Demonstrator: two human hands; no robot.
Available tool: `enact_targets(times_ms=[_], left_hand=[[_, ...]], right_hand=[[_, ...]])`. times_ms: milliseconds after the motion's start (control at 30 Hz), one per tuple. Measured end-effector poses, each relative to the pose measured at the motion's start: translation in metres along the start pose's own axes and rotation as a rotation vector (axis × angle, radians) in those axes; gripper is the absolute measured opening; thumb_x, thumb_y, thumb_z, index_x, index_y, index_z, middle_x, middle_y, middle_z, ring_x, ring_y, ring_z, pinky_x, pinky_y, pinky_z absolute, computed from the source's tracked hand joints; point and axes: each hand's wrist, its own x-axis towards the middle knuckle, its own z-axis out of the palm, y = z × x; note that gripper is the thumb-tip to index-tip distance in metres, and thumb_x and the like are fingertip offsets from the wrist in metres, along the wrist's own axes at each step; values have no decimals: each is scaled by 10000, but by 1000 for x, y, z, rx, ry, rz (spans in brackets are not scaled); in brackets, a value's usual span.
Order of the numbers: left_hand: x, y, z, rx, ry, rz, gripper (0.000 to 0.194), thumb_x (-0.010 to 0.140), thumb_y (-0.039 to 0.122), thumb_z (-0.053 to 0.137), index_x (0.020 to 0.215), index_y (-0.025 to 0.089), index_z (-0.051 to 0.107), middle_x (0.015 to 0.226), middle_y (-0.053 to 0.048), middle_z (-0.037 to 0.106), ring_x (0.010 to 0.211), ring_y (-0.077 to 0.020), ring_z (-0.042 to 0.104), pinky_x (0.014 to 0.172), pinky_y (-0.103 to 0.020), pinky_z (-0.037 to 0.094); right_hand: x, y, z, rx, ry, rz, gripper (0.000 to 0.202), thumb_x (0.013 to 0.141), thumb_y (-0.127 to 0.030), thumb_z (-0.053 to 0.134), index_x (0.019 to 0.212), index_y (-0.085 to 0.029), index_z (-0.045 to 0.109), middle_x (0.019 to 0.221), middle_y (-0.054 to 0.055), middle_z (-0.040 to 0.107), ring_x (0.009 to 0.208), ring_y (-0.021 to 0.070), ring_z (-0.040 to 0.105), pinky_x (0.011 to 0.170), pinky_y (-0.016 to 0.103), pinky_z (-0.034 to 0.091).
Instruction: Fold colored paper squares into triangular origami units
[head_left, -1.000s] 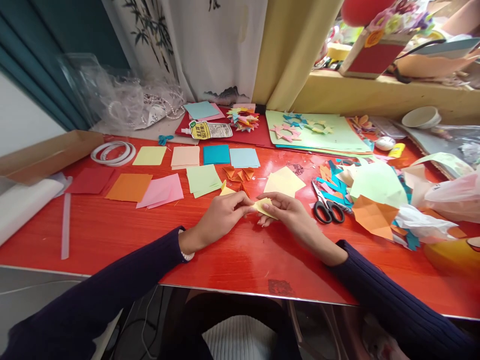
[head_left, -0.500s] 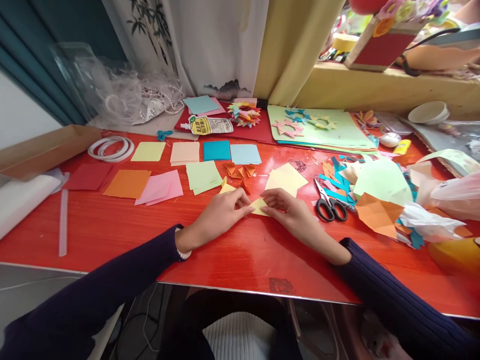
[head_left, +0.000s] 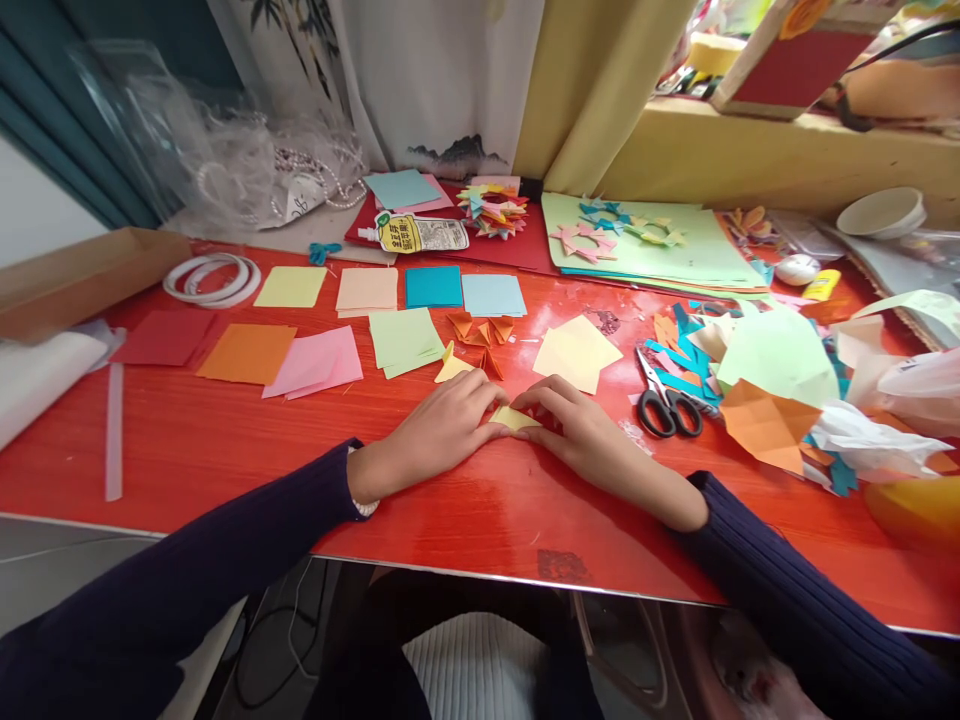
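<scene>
Pinching yellow paper (head_left: 514,419) with left hand (head_left: 442,422) at nine o'clock, right hand (head_left: 583,428) at three, both nearly closed, seemingly steadying its ends

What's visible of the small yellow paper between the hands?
The small yellow paper is pale, looks thin and folded, and its visible part is roughly triangular. It sits on or just above the red tabletop, on the person's side of the folded orange pieces. The left hand holds its left end, the right hand its right; together they hide its full outline.
</scene>
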Motion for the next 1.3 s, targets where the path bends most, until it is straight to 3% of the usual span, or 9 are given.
enact_targets(times_ms=[167,333,467,633,833,1067,1300], left_hand=[[0,0,1,-32,-7,27,190,908,328,461,1007,170,499,976,-37,504,919,-165,489,838,-310,427],[0,1,2,-58,15,38,151,893,276,497,1001,171,485,1002,-42,453,907,-153,480,833,-295,432],[1,2,2,-109,4,49,89,893,226,491,968,178,484,945,-25,505,882,-145,498,805,-280,434],[1,0,-4,-150,-18,40,138,882,185,475,1018,182,497,912,-18,576,830,-130,544,747,-260,446],[-1,-5,-6,-33,10,176,147,906,173,424,876,156,568,865,-28,604,819,-128,550,740,-244,440],[-4,-7,-3,214,23,313,263,933,175,332,850,144,580,848,-65,583,781,-157,530,721,-275,438],[-5,-9,-9,195,-44,395,225,917,194,368,914,145,587,926,-81,610,849,-170,553,785,-293,445]], right_hand=[[1,-1,0,51,14,47,127,868,-284,529,953,-189,531,892,44,507,732,137,483,676,291,450],[3,-2,2,65,64,53,21,861,-206,514,846,-192,512,771,13,499,642,121,454,581,254,402],[3,-2,4,54,88,55,63,850,-158,508,803,-190,483,749,10,511,629,117,458,562,243,379],[2,-1,5,12,96,15,63,861,-146,480,825,-197,487,760,20,547,652,129,491,575,250,391],[0,-2,5,-76,98,-67,114,893,-146,426,828,-188,509,810,44,555,696,137,515,633,267,426],[-4,4,2,-137,40,-184,135,902,-277,463,982,-202,543,898,74,579,757,170,561,674,307,479],[-6,8,0,-176,-24,-219,200,927,-261,402,999,-208,582,948,95,596,835,191,587,737,340,495]])
